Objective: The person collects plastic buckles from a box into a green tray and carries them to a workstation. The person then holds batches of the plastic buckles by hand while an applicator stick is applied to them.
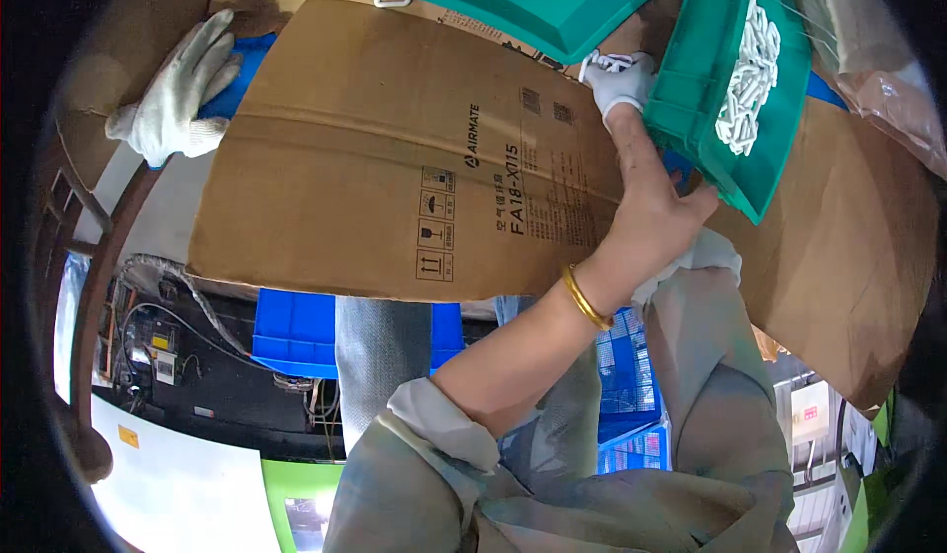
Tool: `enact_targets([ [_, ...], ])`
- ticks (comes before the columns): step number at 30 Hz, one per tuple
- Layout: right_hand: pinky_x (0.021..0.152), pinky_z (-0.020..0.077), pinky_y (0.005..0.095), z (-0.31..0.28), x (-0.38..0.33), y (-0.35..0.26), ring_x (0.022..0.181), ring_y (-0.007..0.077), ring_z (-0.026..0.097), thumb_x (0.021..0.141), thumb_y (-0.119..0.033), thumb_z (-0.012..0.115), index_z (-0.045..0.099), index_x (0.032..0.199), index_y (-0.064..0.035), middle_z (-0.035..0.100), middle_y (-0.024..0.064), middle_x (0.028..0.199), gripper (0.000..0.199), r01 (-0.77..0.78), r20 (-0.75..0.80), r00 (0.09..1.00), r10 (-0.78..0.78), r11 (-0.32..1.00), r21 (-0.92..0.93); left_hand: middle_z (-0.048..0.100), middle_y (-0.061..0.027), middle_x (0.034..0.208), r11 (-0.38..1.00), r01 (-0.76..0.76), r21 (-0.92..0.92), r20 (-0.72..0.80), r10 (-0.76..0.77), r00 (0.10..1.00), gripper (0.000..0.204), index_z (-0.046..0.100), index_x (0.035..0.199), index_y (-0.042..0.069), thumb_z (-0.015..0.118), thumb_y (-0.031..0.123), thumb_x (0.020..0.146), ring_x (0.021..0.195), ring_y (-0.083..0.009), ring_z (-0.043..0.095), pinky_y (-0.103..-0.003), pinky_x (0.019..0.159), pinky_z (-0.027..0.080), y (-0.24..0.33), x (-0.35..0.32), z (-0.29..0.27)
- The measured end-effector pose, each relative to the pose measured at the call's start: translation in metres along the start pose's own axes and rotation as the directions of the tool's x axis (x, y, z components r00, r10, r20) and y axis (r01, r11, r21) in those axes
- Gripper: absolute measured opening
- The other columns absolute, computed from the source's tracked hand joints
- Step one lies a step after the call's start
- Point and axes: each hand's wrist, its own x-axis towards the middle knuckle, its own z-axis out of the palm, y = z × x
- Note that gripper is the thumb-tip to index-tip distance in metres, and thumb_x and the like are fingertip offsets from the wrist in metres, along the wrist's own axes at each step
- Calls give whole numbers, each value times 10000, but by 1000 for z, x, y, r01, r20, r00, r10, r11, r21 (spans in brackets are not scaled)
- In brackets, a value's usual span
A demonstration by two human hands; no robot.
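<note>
Tilting steeply, the green bin [725, 70] of white plastic links [752, 65] rests over the cardboard sheet [395, 168]; the bare hand [656, 222] grips its lower edge. The gloved hand [619, 79] steadies it; whether it grips, I cannot tell. Links could spill if either slips.

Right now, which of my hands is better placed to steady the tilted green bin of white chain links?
Probably left. Your bare left hand sits against the green bin at its lower side, beneath the white chain links. The gloved right hand only reaches its upper corner.
</note>
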Motion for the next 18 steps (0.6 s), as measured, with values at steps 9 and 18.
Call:
enact_targets([
  [9, 612, 528, 328, 68, 37, 74, 674, 205, 635, 609, -84, 811, 508, 885, -38, 629, 105, 804, 413, 152, -82, 988, -132, 933, 327, -110, -311, 1550, 992, 126, 4, 52, -126, 991, 1137, -186, 1442, -102, 719, 125, 792, 1465, -372, -19, -376, 1127, 281, 18, -1, -7],
  [18, 628, 523, 327, -7, 38, 96, 696, 187, 628, 734, -86, 709, 557, 913, -34, 619, 99, 809, 241, -809, 911, 408, 63, 487, 329, -1, -326, 1495, 999, 45, -27, 5, -45, 999, 1084, -67, 1411, -141, 740, 147, 748, 1408, -437, 47, -426, 1131, 225, 20, 0, -10],
])
